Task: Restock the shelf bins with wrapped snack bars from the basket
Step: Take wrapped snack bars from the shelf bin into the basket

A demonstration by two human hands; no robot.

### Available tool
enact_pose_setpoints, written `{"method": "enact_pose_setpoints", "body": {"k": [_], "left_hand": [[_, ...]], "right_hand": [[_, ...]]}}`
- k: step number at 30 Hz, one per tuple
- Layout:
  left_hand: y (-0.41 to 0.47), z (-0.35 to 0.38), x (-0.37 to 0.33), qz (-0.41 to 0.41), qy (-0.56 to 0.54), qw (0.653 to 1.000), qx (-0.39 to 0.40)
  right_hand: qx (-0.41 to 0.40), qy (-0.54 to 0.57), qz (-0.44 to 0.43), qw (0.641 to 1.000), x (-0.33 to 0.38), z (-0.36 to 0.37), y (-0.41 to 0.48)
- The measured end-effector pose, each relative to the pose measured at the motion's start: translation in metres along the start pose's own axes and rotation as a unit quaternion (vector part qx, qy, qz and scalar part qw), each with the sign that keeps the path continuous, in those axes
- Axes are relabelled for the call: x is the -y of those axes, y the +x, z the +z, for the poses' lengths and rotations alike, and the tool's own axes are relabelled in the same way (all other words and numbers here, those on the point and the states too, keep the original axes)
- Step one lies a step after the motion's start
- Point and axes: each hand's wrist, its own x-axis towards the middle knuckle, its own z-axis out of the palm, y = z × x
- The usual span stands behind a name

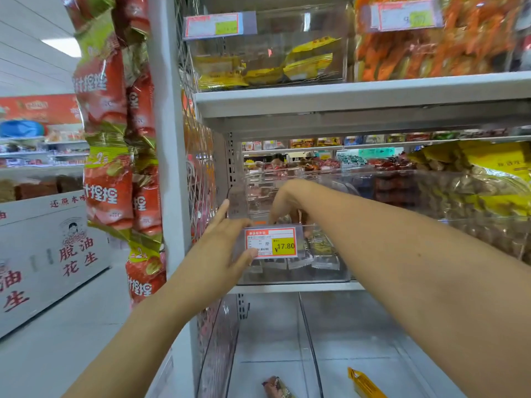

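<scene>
Red snack packs (pixel 115 139) hung left of the left hand (pixel 227 242), white carton (pixel 43 254) further left. Price tag (pixel 271 243) sat under its thumb. Yellow packets (pixel 301 61) sat above.

One wide-angle view, from head height, faces forward and slightly down, very near a white metal shelf unit (pixel 359 96). A clear plastic bin (pixel 324 275) with a red-and-yellow price label (pixel 275 242) sits at centre; the grey shop aisle floor (pixel 71 326) fills the lower left.
</scene>
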Motion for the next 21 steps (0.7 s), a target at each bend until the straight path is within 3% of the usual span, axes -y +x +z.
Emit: {"method": "enact_pose_setpoints", "body": {"k": [4, 10, 15, 21], "left_hand": [[0.000, 0.001, 0.000, 0.001, 0.002, 1.000, 0.002], [0.001, 0.001, 0.001, -0.002, 0.011, 1.000, 0.006], [0.003, 0.000, 0.001, -0.007, 0.018, 1.000, 0.012], [-0.007, 0.005, -0.007, -0.029, 0.005, 0.996, -0.084]], "right_hand": [[0.066, 0.046, 0.037, 0.996, -0.009, 0.001, 0.013], [-0.013, 0.116, -0.008, 0.993, -0.028, -0.004, 0.012], [-0.034, 0.178, -0.058, 0.982, -0.005, 0.002, 0.011], [-0.001, 0.216, -0.116, 0.970, 0.019, 0.012, 0.013]]}}
